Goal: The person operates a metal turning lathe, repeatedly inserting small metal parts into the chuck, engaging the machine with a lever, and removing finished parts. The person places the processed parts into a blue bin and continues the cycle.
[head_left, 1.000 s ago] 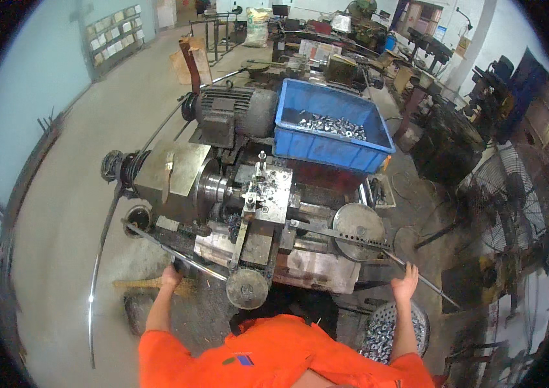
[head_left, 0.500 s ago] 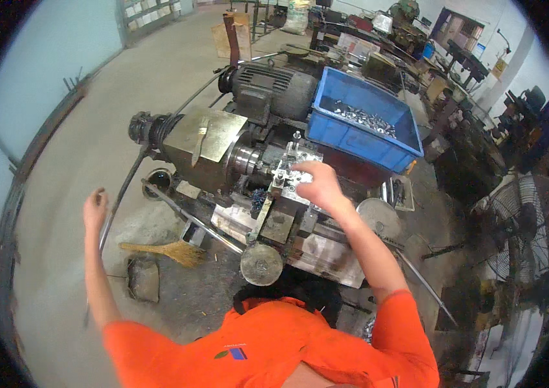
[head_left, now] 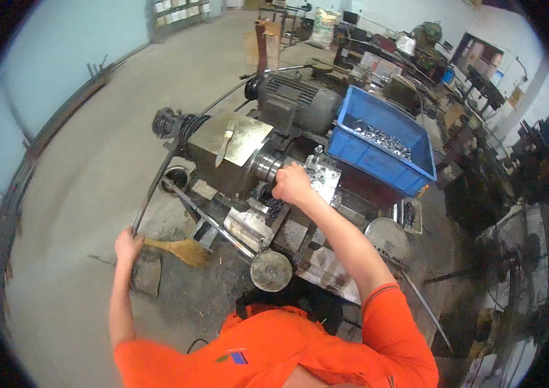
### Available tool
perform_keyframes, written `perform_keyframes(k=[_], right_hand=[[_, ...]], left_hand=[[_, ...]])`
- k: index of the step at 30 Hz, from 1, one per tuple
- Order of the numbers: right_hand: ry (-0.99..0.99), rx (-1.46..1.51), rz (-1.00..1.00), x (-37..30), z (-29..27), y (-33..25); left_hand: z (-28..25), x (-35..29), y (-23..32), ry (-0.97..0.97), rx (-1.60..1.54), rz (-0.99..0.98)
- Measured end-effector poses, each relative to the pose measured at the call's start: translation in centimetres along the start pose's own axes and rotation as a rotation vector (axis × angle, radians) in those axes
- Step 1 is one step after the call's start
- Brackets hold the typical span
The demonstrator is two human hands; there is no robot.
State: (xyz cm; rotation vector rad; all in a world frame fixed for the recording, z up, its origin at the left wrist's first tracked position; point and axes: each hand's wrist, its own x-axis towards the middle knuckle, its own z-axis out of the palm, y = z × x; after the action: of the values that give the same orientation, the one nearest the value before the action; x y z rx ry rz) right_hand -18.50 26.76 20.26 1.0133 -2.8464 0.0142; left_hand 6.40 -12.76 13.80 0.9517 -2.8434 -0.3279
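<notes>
My left hand [head_left: 129, 245] is closed round the lower end of a long dark lever [head_left: 151, 197], which slants up to the left end of a lathe-like machine's headstock [head_left: 248, 139]. My right hand [head_left: 292, 183] is at the machine's centre, fingers curled together just right of the shiny round spindle [head_left: 267, 163]. Whatever those fingers hold is hidden under the hand. Beside it lies the metal tool slide [head_left: 326, 178], partly covered by my hand. Dark metal shavings [head_left: 275, 208] have gathered below the spindle.
A blue crate [head_left: 378, 161] of small metal parts stands behind the slide on the right. A brush [head_left: 225, 147] lies on the headstock. A motor [head_left: 303, 103] sits behind. On the floor at left is a straw broom [head_left: 187, 251]; a round handwheel [head_left: 271, 271] is in front.
My left hand has come down and taken hold of the lever's end. My right hand has closed and shifted towards the spindle. The whole view has shifted slightly.
</notes>
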Motion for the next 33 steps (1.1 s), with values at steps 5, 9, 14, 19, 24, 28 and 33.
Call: perform_keyframes(k=[5,9,14,19,24,28,33], right_hand=[[0.102,-0.025,-0.008,-2.5,-3.2,3.8],[0.373,0.075,0.048,-5.5,-7.1,12.1],[0.583,0.058,0.398,-9.6,-9.1,16.6],[0.476,0.361,0.47,-17.1,-7.2,16.3],[0.434,0.543,0.805,-30.8,-5.5,17.0],[0.401,0.41,1.143,-44.1,-3.8,17.1],[0.315,0.359,1.544,-58.0,-1.1,14.8]], left_hand=[[-2.5,4.1,1.3,-0.329,-0.099,0.202],[0.4,7.7,1.5,-0.629,-0.819,0.033],[2.3,7.9,1.2,-0.443,-0.955,0.044],[2.1,7.4,1.0,-0.397,-0.949,0.052],[6.5,9.6,-2.8,-0.306,-0.939,0.107],[4.0,9.1,-1.2,-0.492,-0.956,0.073],[7.3,12.1,-4.2,-0.577,-1.041,-0.17]])
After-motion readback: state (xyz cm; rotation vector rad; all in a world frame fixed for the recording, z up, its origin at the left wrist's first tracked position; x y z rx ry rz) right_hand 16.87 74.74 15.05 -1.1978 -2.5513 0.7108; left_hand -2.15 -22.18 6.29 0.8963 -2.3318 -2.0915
